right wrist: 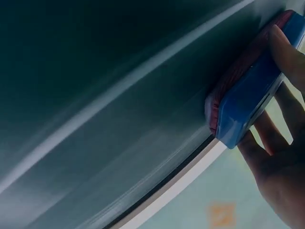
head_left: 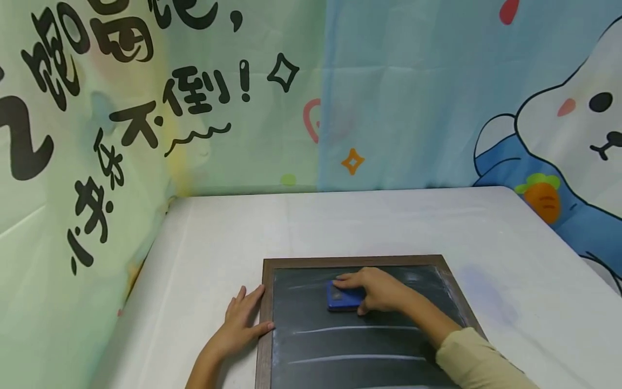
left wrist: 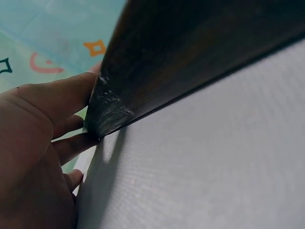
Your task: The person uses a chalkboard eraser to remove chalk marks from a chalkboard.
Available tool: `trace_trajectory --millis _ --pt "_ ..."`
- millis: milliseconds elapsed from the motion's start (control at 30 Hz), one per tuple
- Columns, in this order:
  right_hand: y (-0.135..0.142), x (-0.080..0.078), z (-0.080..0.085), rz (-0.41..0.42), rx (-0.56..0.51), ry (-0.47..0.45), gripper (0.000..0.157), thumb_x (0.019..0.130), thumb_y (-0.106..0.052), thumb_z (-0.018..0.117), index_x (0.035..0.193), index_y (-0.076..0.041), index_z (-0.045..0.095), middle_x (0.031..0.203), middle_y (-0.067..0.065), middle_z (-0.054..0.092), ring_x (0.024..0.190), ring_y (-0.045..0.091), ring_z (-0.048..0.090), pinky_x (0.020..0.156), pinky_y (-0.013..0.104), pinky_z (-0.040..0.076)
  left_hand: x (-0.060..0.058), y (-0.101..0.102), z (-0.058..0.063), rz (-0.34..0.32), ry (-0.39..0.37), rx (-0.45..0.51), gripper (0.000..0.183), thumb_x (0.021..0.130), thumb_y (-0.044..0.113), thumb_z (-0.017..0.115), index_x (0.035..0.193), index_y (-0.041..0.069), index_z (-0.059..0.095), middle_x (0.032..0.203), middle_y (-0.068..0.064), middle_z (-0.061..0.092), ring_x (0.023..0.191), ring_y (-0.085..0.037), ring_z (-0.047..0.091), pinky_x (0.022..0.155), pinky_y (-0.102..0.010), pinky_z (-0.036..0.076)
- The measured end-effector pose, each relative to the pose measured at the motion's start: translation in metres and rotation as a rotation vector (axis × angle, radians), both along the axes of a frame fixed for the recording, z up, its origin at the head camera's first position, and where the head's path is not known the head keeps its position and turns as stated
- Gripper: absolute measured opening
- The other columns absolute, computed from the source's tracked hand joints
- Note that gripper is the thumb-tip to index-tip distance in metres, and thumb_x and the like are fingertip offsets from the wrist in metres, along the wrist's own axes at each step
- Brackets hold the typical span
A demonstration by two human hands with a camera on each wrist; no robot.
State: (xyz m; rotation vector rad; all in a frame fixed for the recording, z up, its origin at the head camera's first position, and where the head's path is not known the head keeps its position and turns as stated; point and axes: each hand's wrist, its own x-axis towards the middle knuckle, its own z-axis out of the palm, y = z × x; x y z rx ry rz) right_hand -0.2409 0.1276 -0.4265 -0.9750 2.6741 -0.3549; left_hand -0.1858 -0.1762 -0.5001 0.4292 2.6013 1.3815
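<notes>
A framed chalkboard [head_left: 350, 343] lies on the white table, with pale horizontal chalk streaks across its dark surface. My right hand [head_left: 381, 289] grips a blue chalkboard eraser [head_left: 335, 300] on the upper part of the board. In the right wrist view, the thumb and fingers hold opposite sides of the eraser [right wrist: 248, 95], whose reddish felt faces the board. At the board's left edge, my left hand [head_left: 238, 327] touches the wooden frame [head_left: 265, 308] with fairly straight, spread fingers. The left wrist view shows that hand [left wrist: 33, 129] with its thumb and fingers against the board's edge.
White cloth covers the table [head_left: 233, 232] around the board. A printed curtain [head_left: 252, 151] hangs along the left and back sides. A faint bluish smudge [head_left: 486, 292] marks the cloth right of the board.
</notes>
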Motion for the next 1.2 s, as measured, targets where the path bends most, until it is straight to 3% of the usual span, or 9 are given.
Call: trace_trajectory --millis 133,233,367,467,600,767,1000,1200 --pt "-0.061 0.001 0.002 0.063 0.023 -0.008 0.066 0.066 -0.015 0.080 0.128 -0.016 0.055 0.134 0.007 0.051 0.112 0.031 0.054 0.092 0.045 0.044 0.001 0.000 0.001 0.004 -0.008 -0.011 0.077 0.081 0.029 0.067 0.142 0.002 0.028 0.146 -0.021 0.028 0.138 -0.044 0.001 0.108 -0.059 -0.006" --pt "-0.090 0.004 0.002 0.076 0.051 -0.013 0.067 0.067 -0.017 0.080 0.129 -0.020 0.053 0.135 0.003 0.051 0.113 0.028 0.054 0.092 0.042 0.046 0.002 -0.001 0.000 0.012 -0.031 -0.011 0.078 0.082 0.029 0.067 0.143 0.003 0.026 0.147 -0.020 0.026 0.139 -0.042 -0.001 0.109 -0.058 -0.007" --pt "-0.102 0.006 0.001 0.049 0.106 -0.020 0.068 0.069 -0.020 0.079 0.130 -0.025 0.052 0.137 -0.003 0.048 0.118 0.025 0.052 0.093 0.041 0.046 0.004 -0.002 -0.002 0.019 -0.054 0.003 0.078 0.081 0.029 0.067 0.143 0.003 0.026 0.148 -0.021 0.025 0.138 -0.043 -0.002 0.108 -0.058 -0.008" --pt "-0.097 0.008 -0.001 0.025 0.083 -0.060 0.066 0.070 -0.021 0.078 0.130 -0.026 0.051 0.138 -0.003 0.047 0.122 0.026 0.048 0.097 0.045 0.043 0.006 -0.002 -0.004 0.014 -0.058 -0.001 0.077 0.082 0.029 0.067 0.143 0.004 0.027 0.148 -0.020 0.025 0.138 -0.043 -0.002 0.108 -0.058 -0.008" --pt "-0.078 0.010 -0.002 -0.001 0.010 -0.086 0.064 0.073 -0.019 0.075 0.132 -0.022 0.050 0.140 0.000 0.045 0.125 0.029 0.044 0.098 0.049 0.040 0.006 -0.002 -0.003 0.001 -0.061 -0.008 0.076 0.083 0.029 0.066 0.143 0.005 0.026 0.148 -0.019 0.024 0.139 -0.042 -0.002 0.108 -0.058 -0.009" --pt "-0.023 0.009 -0.003 -0.055 -0.045 -0.064 0.062 0.075 -0.014 0.074 0.132 -0.014 0.049 0.140 0.009 0.044 0.124 0.035 0.044 0.098 0.053 0.038 0.004 -0.001 0.002 0.003 -0.067 0.006 0.077 0.082 0.029 0.066 0.144 0.007 0.026 0.149 -0.018 0.023 0.139 -0.040 -0.002 0.109 -0.055 -0.010" --pt "0.058 0.016 0.000 -0.137 -0.058 -0.056 0.064 0.073 -0.013 0.074 0.132 -0.010 0.049 0.138 0.015 0.044 0.122 0.044 0.042 0.094 0.056 0.039 0.007 0.000 0.002 0.008 -0.068 0.000 0.075 0.082 0.025 0.067 0.143 0.005 0.028 0.149 -0.017 0.026 0.140 -0.039 0.000 0.110 -0.053 -0.008" --pt "0.099 0.021 0.000 -0.178 -0.050 -0.064 0.066 0.071 -0.013 0.076 0.131 -0.007 0.050 0.137 0.020 0.044 0.119 0.047 0.043 0.088 0.053 0.045 0.007 -0.001 0.001 0.012 -0.056 0.001 0.075 0.081 0.025 0.067 0.142 0.005 0.028 0.148 -0.017 0.026 0.140 -0.039 0.001 0.110 -0.054 -0.007"
